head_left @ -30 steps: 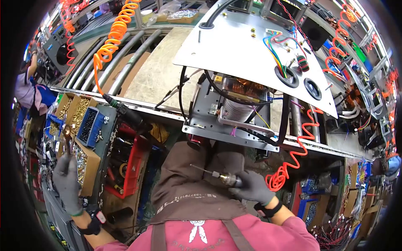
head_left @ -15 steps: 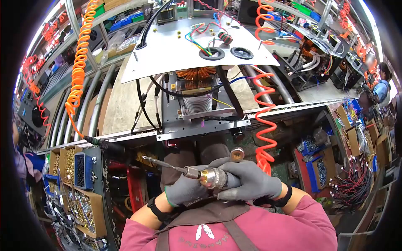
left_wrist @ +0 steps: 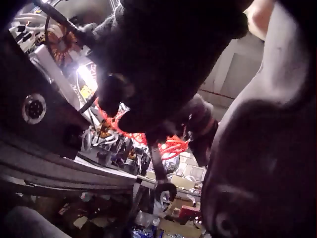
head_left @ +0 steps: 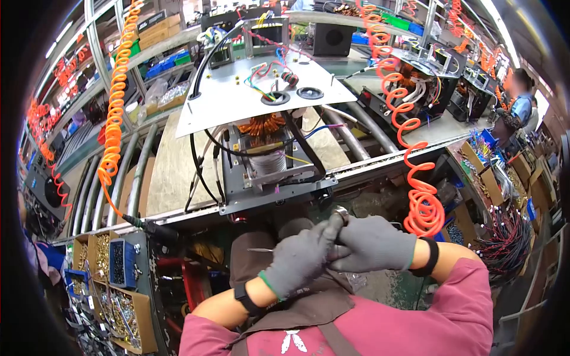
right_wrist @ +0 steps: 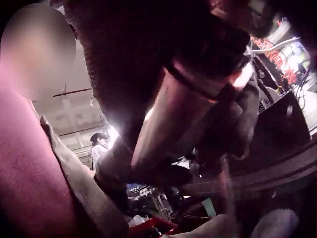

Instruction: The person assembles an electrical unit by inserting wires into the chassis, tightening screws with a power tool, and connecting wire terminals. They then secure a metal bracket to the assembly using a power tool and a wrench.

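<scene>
Both grey-gloved hands meet in front of my chest in the head view. My right hand (head_left: pixel 373 243) grips the body of an air screwdriver, which the gloves mostly hide. My left hand (head_left: pixel 301 259) is wrapped over its front part. Only the thin bit (head_left: pixel 259 250) pointing left and the brass air fitting (head_left: pixel 341 213) on top show. In the right wrist view the shiny tool body (right_wrist: pixel 173 119) fills the middle. The left wrist view shows only the dark glove (left_wrist: pixel 163 64). An open machine chassis (head_left: pixel 270 175) with a copper coil stands just beyond the hands, under a raised metal panel (head_left: pixel 237 98).
An orange coiled air hose (head_left: pixel 423 207) hangs at my right, another orange hose (head_left: pixel 114 113) at my left. Bins and cardboard boxes of screws (head_left: pixel 113 267) sit at lower left. Wire bundles (head_left: pixel 504 243) lie at right. Another person (head_left: pixel 521 98) stands at far right.
My left hand left the screw boxes at the left and came onto the screwdriver. Both hands then rose toward the chassis, and the left glove now covers the tool's front.
</scene>
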The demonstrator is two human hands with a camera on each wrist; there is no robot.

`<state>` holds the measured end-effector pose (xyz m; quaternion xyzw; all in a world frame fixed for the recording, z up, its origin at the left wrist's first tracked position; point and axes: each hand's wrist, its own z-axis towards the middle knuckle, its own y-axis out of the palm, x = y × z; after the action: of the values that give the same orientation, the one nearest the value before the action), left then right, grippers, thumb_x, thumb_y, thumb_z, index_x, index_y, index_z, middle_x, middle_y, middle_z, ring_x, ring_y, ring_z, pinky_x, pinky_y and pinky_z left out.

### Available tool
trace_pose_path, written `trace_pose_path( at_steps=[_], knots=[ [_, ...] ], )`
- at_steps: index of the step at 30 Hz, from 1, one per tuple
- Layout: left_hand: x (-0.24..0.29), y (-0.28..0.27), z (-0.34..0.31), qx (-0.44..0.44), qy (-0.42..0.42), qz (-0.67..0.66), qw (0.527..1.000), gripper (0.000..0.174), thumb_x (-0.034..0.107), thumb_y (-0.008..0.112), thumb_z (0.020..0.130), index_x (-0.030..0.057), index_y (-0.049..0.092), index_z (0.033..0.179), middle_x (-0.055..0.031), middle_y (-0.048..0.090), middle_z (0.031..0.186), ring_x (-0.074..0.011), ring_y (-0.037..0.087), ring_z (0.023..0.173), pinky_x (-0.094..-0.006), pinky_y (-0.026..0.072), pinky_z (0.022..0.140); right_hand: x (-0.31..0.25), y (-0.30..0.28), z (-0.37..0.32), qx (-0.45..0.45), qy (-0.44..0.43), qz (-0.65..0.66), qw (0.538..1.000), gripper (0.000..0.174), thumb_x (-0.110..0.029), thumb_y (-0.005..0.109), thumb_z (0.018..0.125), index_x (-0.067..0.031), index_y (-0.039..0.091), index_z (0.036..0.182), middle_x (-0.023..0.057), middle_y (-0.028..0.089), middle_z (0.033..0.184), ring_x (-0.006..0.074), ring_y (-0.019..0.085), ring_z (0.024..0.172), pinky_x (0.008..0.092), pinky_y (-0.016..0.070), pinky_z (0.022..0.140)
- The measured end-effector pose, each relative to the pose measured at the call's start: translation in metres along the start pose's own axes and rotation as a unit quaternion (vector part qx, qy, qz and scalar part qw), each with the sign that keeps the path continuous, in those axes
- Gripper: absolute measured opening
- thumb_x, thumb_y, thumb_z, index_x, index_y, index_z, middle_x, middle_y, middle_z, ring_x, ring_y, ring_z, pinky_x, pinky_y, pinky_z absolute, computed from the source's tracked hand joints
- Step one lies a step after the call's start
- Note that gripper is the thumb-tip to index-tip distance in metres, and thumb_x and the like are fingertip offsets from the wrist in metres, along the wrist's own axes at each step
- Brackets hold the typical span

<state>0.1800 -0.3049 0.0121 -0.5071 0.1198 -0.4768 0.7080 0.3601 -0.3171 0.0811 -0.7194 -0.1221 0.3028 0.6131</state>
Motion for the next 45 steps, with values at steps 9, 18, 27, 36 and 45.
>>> trace_pose_path(
  at_steps=[9, 18, 27, 36, 45],
  knots=[
    [0.013, -0.018, 0.055, 0.102, 0.058, -0.191, 0.975, 0.077, 0.009, 0.076, 0.066, 0.0085, 0.045, 0.136, -0.0118, 0.063, 0.089, -0.0263, 0.064, 0.077, -0.0313, 0.0524, 0.069, -0.009, -0.091, -0.079, 0.657, -0.040, -0.019, 0.753, 0.026, -0.004, 0.049, 0.087, 0.0049, 0.058, 0.110, 0.0110, 0.061, 0.089, 0.0151, 0.062, 0.080, 0.0325, 0.0492, 0.065],
    [-0.002, -0.119, 0.028, 0.481, -0.097, -0.486, 0.724, 0.037, 0.016, 0.060, 0.084, 0.0023, 0.050, 0.117, -0.0074, 0.060, 0.097, -0.0107, 0.058, 0.070, -0.0266, 0.0535, 0.061, 0.019, -0.049, -0.129, 0.526, 0.063, -0.370, 0.763, 0.028, -0.013, 0.048, 0.096, 0.0055, 0.054, 0.116, 0.0158, 0.062, 0.092, 0.0213, 0.064, 0.075, 0.0284, 0.0510, 0.055],
    [-0.059, -0.120, -0.048, 0.663, -0.239, -0.436, 0.559, 0.045, 0.009, 0.063, 0.087, 0.0044, 0.044, 0.128, -0.0061, 0.058, 0.086, -0.0131, 0.060, 0.072, -0.0269, 0.0530, 0.064, -0.016, 0.001, 0.076, 0.460, -0.207, 0.304, 0.808, 0.039, 0.000, 0.042, 0.098, -0.0037, 0.045, 0.137, 0.0117, 0.064, 0.102, 0.0137, 0.064, 0.086, 0.0256, 0.0549, 0.066],
    [-0.110, -0.090, -0.036, 0.626, -0.280, -0.555, 0.471, 0.026, 0.021, 0.058, 0.094, 0.0076, 0.053, 0.116, -0.0031, 0.058, 0.093, -0.0119, 0.060, 0.080, -0.0265, 0.0556, 0.073, -0.010, 0.002, 0.121, 0.464, -0.192, 0.076, 0.861, 0.043, 0.007, 0.042, 0.094, 0.0048, 0.041, 0.137, 0.0179, 0.063, 0.113, 0.0193, 0.064, 0.088, 0.0293, 0.0506, 0.078],
    [-0.130, -0.100, 0.002, 0.671, -0.278, -0.540, 0.424, 0.027, 0.031, 0.056, 0.095, 0.0047, 0.053, 0.100, -0.0047, 0.056, 0.082, -0.0105, 0.058, 0.071, -0.0230, 0.0519, 0.066, -0.016, 0.014, 0.141, 0.454, -0.105, 0.045, 0.883, 0.047, 0.010, 0.041, 0.092, -0.0021, 0.041, 0.137, 0.0146, 0.065, 0.095, 0.0173, 0.063, 0.071, 0.0285, 0.0523, 0.062]
  ],
)
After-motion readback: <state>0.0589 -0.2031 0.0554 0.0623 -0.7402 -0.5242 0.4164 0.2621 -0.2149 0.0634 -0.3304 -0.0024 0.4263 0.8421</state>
